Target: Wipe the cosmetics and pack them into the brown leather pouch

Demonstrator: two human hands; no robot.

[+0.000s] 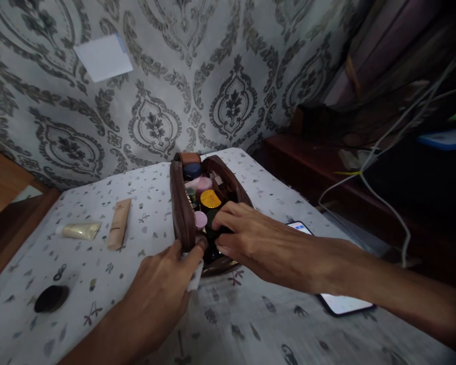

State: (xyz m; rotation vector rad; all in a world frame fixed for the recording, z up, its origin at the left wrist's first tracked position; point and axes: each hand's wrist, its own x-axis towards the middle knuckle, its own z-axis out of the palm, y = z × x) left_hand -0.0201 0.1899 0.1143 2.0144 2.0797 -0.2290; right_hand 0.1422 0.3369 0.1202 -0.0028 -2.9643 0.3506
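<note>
An unzipped brown leather pouch (183,218) lies on the printed sheet in front of me, packed with small cosmetics. My left hand (163,284) grips the pouch's near left rim, thumb inside. A crumpled white tissue (195,278) shows under that hand. Reaching in from the right, my right hand (247,233) has its fingers curled inside the pouch; what they hold is hidden in shadow. Close to its fingertips are a yellow-lidded dark jar (211,198) and a pink round cap (201,219). Farther back sit a pink item (204,184) and a dark blue round container (192,171).
Left of the pouch lie a beige tube (119,223), a pale yellow tube (81,230) and a black-lidded jar (50,298). A lit phone (344,304) lies partly under my right forearm. White cables (399,223) hang beside a dark red surface (289,157) at right.
</note>
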